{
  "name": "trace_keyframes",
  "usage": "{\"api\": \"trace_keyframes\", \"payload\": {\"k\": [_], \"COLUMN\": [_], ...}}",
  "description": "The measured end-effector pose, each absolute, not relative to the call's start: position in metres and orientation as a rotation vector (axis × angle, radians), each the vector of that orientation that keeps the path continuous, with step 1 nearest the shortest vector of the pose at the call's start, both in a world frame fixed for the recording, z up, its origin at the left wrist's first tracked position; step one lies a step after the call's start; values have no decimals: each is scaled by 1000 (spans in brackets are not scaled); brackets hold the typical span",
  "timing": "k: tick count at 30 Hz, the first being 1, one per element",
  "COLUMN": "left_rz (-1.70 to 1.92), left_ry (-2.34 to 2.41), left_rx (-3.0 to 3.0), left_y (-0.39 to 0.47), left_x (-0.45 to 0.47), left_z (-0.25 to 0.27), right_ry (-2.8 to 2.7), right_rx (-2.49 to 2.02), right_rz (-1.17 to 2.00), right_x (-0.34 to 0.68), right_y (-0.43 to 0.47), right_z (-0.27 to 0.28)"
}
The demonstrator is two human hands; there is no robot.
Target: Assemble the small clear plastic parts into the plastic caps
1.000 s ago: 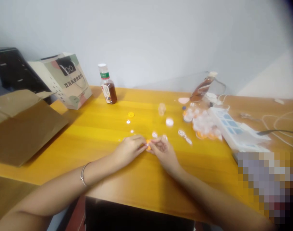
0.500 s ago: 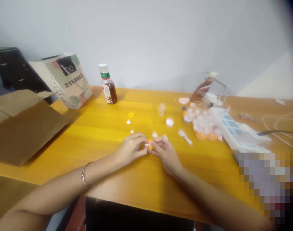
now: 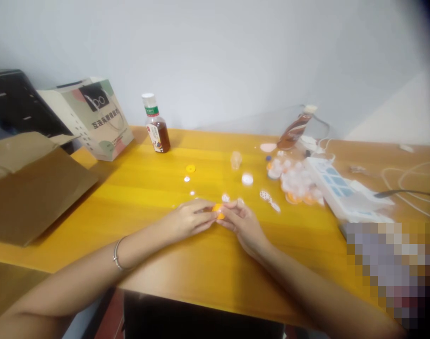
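Note:
A small round orange piece [image 3: 219, 211] is pinched between the fingertips of both hands, low over the table's middle. My left hand [image 3: 194, 217] closes on it from the left, and my right hand [image 3: 241, 222] grips it from the right. The fingers cover much of the piece, and blur hides its exact kind. Just beyond the hands lies a small white disc with dark holes [image 3: 225, 197]. A white perforated strip-like part [image 3: 269, 201] is to the right. Farther off are a white round cap [image 3: 247, 179], a yellow ring-shaped piece [image 3: 190, 168] and a small white piece [image 3: 187, 179].
An open cardboard box [image 3: 42, 188] and a paper bag [image 3: 98, 122] stand at the left. A drink bottle [image 3: 157, 129] is at the back, another leaning bottle [image 3: 295, 129] at the right. Near it lie a heap of white and orange pieces [image 3: 299, 181], a white tray [image 3: 337, 183] and cables.
The fingers of my left hand have shifted on the orange piece, and more of its orange surface shows. The view has moved slightly; the table items lie as before.

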State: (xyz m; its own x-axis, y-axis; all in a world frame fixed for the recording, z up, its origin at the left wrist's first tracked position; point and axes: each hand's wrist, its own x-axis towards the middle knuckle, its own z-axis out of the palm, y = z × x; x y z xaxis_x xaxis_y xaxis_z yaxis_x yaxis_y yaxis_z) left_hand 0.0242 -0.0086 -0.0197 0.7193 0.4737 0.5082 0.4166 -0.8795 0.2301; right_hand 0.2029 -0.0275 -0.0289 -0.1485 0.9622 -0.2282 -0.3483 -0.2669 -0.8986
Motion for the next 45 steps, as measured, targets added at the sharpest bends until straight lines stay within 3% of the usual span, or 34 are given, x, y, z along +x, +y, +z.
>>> {"api": "trace_keyframes", "payload": {"k": [11,15,18,21,31,45], "left_rz": [1045,782,445,340,629,736], "left_ry": [778,938,877,790,682,683], "left_rx": [2640,2564,2604,2583,1639,1771], "left_y": [-5,-2,1,4,14,2], "left_x": [23,10,-1,-5,11,20], "left_z": [-19,0,8,6,-4,-10], "right_ry": [-1143,-1170,-1191,-1211,-1300,-1363], "right_rx": [-969,-1081,-1137,-1157,-1148,-1160], "right_rz": [1568,1483,1457,1447,1369,1370], "right_x": [209,213,215,217,213,210], "right_y": [-20,-16,-13,-10,-21,-25], "right_z": [-30,-29,-31,-35,-25,-22]}}
